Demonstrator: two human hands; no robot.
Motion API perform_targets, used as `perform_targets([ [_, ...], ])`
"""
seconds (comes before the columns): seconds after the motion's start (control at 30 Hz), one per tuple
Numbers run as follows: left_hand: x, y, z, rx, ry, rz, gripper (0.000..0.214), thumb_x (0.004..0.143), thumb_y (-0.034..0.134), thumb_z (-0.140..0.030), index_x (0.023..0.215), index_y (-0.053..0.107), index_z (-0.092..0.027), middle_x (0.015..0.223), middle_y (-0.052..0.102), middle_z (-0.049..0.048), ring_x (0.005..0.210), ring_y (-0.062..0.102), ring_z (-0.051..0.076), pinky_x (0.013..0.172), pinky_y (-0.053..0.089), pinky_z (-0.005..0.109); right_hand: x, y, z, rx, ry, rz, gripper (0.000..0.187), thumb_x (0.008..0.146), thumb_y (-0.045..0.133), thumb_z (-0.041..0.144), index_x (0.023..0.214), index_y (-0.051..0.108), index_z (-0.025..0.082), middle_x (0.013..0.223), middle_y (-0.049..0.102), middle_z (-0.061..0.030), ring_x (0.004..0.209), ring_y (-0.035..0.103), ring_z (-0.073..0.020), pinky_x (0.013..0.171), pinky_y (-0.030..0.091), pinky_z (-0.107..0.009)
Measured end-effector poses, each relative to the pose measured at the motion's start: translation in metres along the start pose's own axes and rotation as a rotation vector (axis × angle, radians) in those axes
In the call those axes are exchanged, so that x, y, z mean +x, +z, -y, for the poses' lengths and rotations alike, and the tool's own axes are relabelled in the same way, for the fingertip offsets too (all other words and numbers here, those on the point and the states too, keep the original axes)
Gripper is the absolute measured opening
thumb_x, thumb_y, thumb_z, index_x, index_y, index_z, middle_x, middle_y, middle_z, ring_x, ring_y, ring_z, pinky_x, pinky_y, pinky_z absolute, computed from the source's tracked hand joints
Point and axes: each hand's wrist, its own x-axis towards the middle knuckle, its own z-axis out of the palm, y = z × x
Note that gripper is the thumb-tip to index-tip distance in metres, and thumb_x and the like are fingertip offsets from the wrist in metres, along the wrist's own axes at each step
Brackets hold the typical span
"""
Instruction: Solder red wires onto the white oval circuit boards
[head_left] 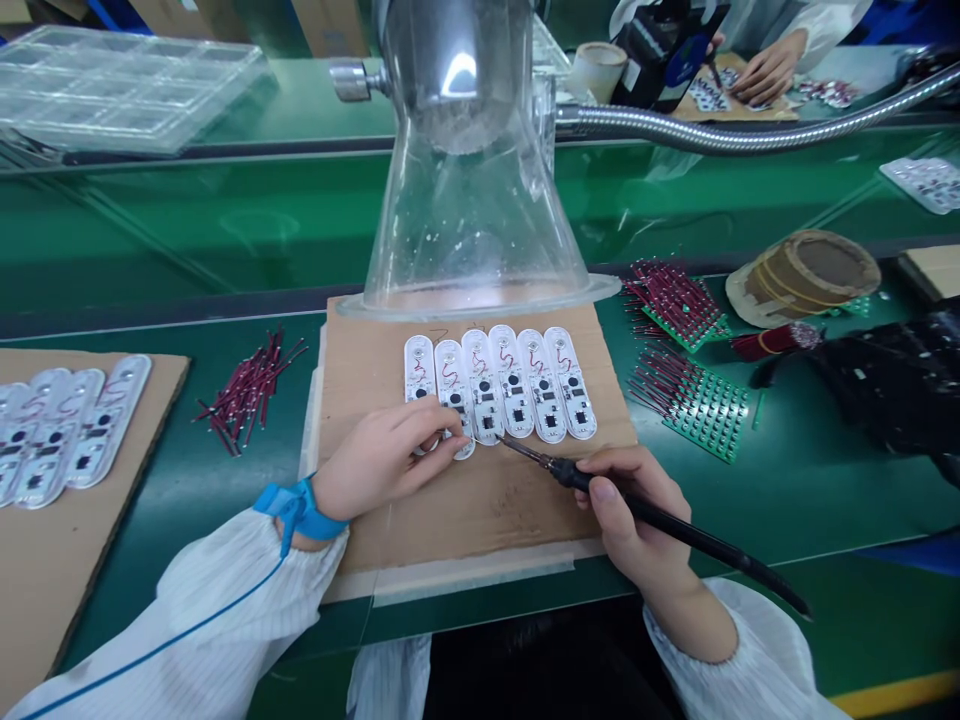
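The right hand (637, 505) is wrapped around a black soldering iron (705, 542), a bit like holding a pen. Its thin tip points at the bottom end of the third white piece from the left, and I cannot tell if it touches. The left hand (397, 445) has its fingers bent close together over the bottom of the first two pieces. I cannot tell if it pinches anything. A blue band (304, 512) with a blue cord goes around the left wrist.

Six white pieces (513, 375) with round ends stand side by side in a row. They have little black parts and curly red wires. They lie on a sheet of brown cardboard (480, 520) on the green tabletop (225, 490). A clear hood (480, 230) hangs just past them.

On the left is a messy pile of dark red wires (251, 395). Next to it, another cardboard sheet (45, 580) holds more white pieces (97, 440). On the right, two green boards have dark red wires on them, one near (709, 405) and one behind. A round brown tub (802, 275) sits past them.

Farther back, a clear plastic tray (127, 90) is at the left, and another person's hand (772, 68) is at the right.
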Motion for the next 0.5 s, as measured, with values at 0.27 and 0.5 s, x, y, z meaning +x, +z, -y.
perform_targets([
  [0.27, -0.0019, -0.0027, 0.0004, -0.029, -0.017, -0.007, 0.014, 0.117, 0.057, -0.027, 0.106, 0.061, -0.02, 0.082, 0.061, -0.0039, 0.06, 0.054, 0.01, 0.056, 0.038, 0.022, 0.0012, 0.0017, -0.0007, 0.034, -0.006, -0.036, 0.006, 0.109, 0.071, 0.028, 0.114, 0.073, 0.026, 0.093, 0.076, -0.0001, 0.069, 0.074, -0.0127, 0.065, 0.063, -0.022],
  [0.5, -0.0015, -0.0021, 0.0008, -0.021, -0.016, 0.005, 0.016, 0.117, 0.054, -0.027, 0.105, 0.062, -0.02, 0.08, 0.06, -0.0041, 0.058, 0.051, 0.01, 0.055, 0.038, 0.022, -0.0009, 0.0001, -0.0033, 0.011, 0.0, -0.005, 0.007, 0.108, 0.072, 0.028, 0.115, 0.074, 0.026, 0.092, 0.077, -0.0007, 0.069, 0.075, -0.0142, 0.063, 0.064, -0.023],
])
